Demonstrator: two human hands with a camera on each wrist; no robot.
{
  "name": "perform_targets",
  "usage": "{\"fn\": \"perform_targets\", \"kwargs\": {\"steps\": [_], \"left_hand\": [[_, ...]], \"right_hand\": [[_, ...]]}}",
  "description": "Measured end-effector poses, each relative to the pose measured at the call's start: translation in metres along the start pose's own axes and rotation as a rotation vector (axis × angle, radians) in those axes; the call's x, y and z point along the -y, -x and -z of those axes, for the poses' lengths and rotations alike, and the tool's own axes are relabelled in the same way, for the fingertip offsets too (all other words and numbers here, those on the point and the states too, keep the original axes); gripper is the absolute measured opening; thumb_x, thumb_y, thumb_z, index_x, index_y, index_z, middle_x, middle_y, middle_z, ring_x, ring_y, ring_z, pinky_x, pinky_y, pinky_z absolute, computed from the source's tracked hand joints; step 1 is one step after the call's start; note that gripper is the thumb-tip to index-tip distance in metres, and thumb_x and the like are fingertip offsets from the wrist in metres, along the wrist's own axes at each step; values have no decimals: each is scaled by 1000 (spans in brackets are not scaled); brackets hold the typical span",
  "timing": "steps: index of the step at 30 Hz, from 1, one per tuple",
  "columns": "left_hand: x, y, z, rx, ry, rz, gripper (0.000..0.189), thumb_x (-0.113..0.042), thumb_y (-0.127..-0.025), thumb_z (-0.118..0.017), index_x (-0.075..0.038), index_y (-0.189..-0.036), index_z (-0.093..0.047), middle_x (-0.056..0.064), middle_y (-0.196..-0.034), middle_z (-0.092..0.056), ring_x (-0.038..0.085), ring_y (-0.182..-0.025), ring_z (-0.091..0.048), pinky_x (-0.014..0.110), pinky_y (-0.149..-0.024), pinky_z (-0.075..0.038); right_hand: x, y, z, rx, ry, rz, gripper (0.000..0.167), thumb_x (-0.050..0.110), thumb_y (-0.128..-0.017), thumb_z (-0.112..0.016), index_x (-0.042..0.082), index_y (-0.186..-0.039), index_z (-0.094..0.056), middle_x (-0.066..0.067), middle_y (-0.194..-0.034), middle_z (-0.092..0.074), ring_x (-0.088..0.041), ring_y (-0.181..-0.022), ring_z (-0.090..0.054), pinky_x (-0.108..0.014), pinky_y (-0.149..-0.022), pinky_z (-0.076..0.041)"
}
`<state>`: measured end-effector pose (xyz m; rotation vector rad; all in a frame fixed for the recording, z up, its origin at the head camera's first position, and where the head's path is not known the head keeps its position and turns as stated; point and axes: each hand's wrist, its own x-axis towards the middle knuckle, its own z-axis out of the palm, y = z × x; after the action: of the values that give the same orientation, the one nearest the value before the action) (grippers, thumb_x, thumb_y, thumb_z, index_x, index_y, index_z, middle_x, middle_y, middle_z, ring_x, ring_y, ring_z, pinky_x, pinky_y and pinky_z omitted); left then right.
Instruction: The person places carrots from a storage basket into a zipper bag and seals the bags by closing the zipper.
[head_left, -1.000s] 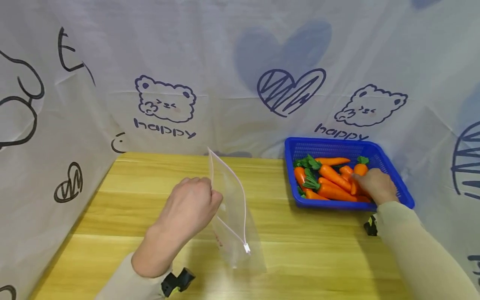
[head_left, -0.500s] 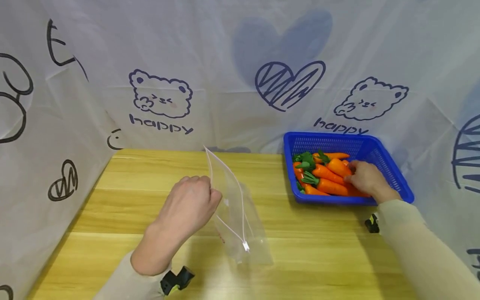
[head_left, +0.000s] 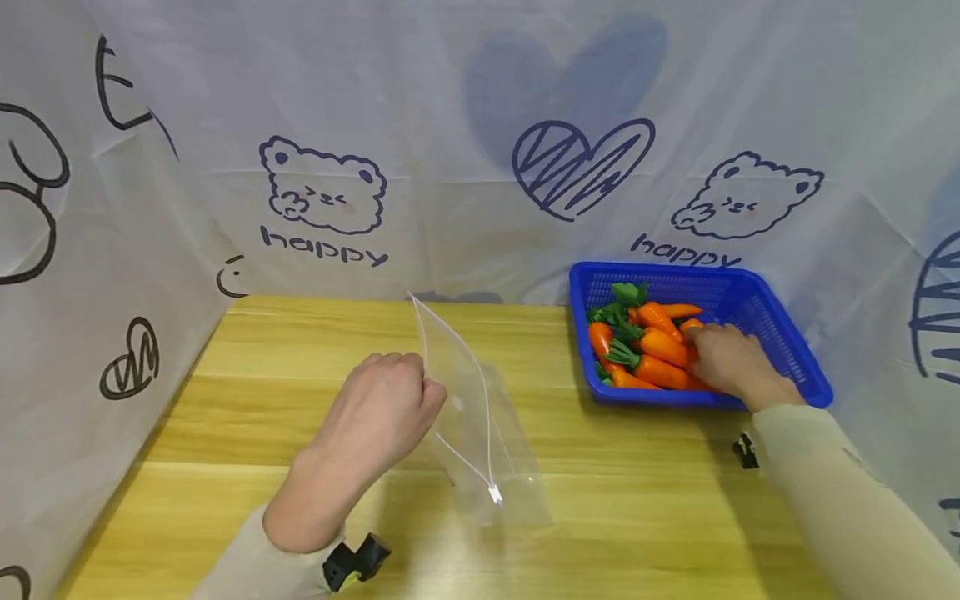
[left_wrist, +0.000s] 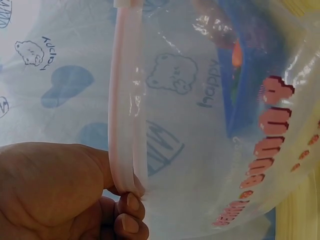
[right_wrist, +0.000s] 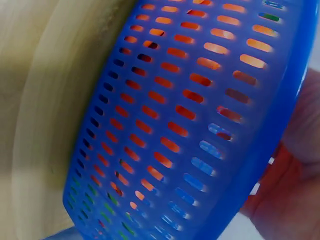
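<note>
"A patterned white cloth hangs at twelve o'clock, behind a wood-grain table. The hands?"

"Apart. The left hand pinches a clear zip bag by its gaping mouth. The right hand, nearer the carrots, is down among them; whether it grips one, I can't tell."

"And the carrots?"

"In a blue basket, between two and three o'clock from the left hand. Most lie lengthwise, leaves towards nine or ten, tips towards the right hand."

A strip of table lets a hand pass between bag and basket. The basket's walls bar the sides; entry is from above, where the right hand takes up room, how deep is unclear. The left hand blocks the bag's left side.
</note>
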<state>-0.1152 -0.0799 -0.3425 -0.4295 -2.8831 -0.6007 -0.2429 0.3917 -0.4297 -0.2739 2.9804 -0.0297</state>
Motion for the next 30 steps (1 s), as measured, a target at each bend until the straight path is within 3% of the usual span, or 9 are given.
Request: {"fn": "perform_targets", "kwargs": {"steps": [4,8,12,15,20,23,27,30], "left_hand": [[-1,1,0,-6,1,-9,31,-6,-86,-52,-14,-59,-39,2,-57,-37,22,-57,-38,32,-58,-36],[-1,1,-1,-2,-4,-11,31,-7,-87,-53,-14,-60,-40,3,-58,-39,22,-58,-39,32,-59,-37],[-3,1,-3,0,-8,-21,30,-7,-86,-53,-15,-60,-39,2,-58,-38,22,-58,-39,32,-59,-38],[-4,1,-4,4,-6,-26,31,-7,-86,-53,-15,-60,-38,1,-59,-35,21,-58,-37,31,-59,-36],[-4,1,-3,18,4,-13,31,-8,-87,-54,-15,-60,-39,0,-59,-35,21,-58,-37,30,-60,-36],[-3,1,-2,26,5,-3,30,-8,-87,-54,-15,-61,-39,1,-59,-36,21,-59,-38,31,-60,-36],[-2,2,-1,28,2,0,31,-9,-87,-54,-15,-61,-40,1,-59,-37,21,-58,-38,31,-60,-36],[-1,2,-1,24,-1,2,31,-9,-88,-55,-15,-61,-40,1,-59,-38,21,-58,-39,31,-61,-37]], "right_hand": [[-1,-3,-3,3,-52,28,39,21,-94,-72,-1,-126,-67,-27,-125,-69,-55,-117,-58,-77,-93,-43],[4,-8,-4,-24,-48,62,35,22,-96,-71,-3,-120,-68,-24,-115,-72,-49,-106,-64,-68,-88,-50],[7,-12,-6,-15,-50,39,27,26,-97,-72,1,-103,-69,-17,-94,-71,-38,-87,-65,-58,-75,-52],[8,-15,-7,-1,-17,10,25,29,-96,-73,6,-90,-65,-13,-87,-66,-36,-83,-63,-57,-74,-50],[12,-21,-12,16,51,-15,25,29,-94,-72,5,-93,-64,-25,-103,-67,-48,-103,-62,-72,-89,-46],[16,-21,-15,3,61,-23,31,28,-94,-72,1,-106,-66,-30,-116,-68,-51,-114,-60,-75,-94,-43],[22,-20,-19,-37,69,-22,52,31,-94,-72,-5,-128,-60,-33,-134,-62,-54,-125,-52,-77,-100,-38],[26,-18,-19,-73,70,-17,59,34,-95,-73,-5,-136,-55,-32,-141,-57,-54,-130,-47,-74,-103,-36]]}}
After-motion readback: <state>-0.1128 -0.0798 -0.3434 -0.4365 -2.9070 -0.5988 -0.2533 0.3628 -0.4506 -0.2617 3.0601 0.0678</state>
